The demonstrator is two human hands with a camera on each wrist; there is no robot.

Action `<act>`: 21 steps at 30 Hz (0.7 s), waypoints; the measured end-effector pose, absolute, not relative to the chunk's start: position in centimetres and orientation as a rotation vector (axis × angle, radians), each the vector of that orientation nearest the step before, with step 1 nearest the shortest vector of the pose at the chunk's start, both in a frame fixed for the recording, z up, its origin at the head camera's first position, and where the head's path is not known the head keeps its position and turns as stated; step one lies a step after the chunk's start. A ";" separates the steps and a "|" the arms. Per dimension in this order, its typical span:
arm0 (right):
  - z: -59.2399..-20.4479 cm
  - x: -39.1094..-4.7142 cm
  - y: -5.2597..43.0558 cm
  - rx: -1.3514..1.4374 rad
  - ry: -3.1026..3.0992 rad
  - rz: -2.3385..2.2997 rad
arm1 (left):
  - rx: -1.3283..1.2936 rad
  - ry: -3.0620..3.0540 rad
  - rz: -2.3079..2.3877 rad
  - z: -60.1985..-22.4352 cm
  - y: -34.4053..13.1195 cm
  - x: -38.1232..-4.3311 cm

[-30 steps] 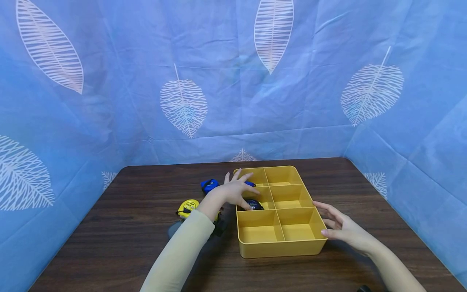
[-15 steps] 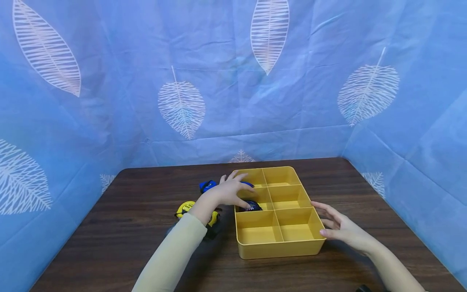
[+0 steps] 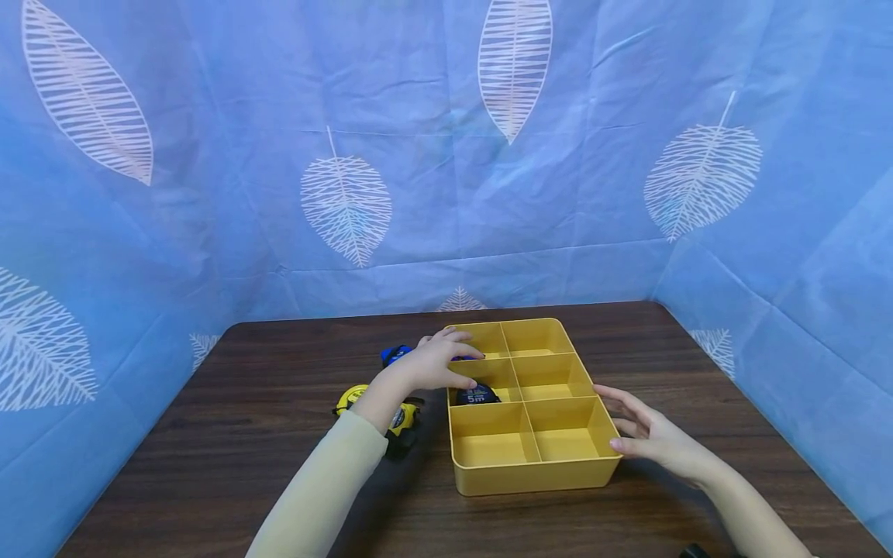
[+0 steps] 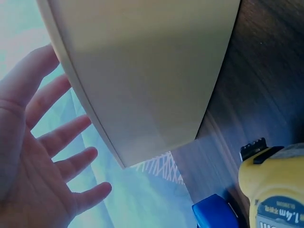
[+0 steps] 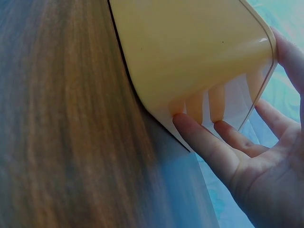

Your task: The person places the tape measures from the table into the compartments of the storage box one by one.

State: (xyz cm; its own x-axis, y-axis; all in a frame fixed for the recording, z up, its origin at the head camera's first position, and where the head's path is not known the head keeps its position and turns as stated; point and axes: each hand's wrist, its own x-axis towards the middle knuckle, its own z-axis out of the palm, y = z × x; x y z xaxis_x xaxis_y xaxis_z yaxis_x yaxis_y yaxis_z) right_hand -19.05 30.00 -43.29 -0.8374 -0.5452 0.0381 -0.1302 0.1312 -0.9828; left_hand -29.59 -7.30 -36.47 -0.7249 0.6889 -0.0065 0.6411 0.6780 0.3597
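Observation:
A yellow six-compartment box [image 3: 533,476] stands on the dark wooden table. My left hand [image 3: 434,363] is over its left rim, fingers relaxed and spread, holding nothing. Below the thumb, a black tape measure [image 3: 478,394] marked 5m lies in the middle left compartment. Something blue [image 3: 466,358] shows partly behind the fingers in the far left compartment. In the left wrist view the left fingers [image 4: 71,166] lie apart beside the box's rim. My right hand [image 3: 659,443] rests against the right side wall, its fingertips touching it and the thumb at the rim near the front corner.
Left of the box lie two yellow tape measures, one [image 3: 350,397] partly behind the left forearm and another [image 3: 403,418] nearer the box. A blue tape measure [image 3: 394,354] sits farther back. A small black object [image 3: 694,551] shows at the bottom edge. Blue leaf-patterned cloth [image 3: 418,194] surrounds the table.
My left hand has lifted slightly and drawn left off the black tape measure, which shows more fully in its compartment. The right hand stays against the box.

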 end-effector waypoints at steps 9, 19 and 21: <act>-43.2 -19.0 29.8 -0.645 2.101 -1.755 | 1.187 2.780 0.613 -35.6 -7.9 -28.9; -43.3 -19.0 29.9 -0.616 2.115 -1.744 | 1.254 2.807 0.701 -35.3 -8.5 -28.4; -43.3 -19.1 29.9 -0.618 2.114 -1.744 | 1.249 2.842 0.700 -35.2 -8.7 -28.2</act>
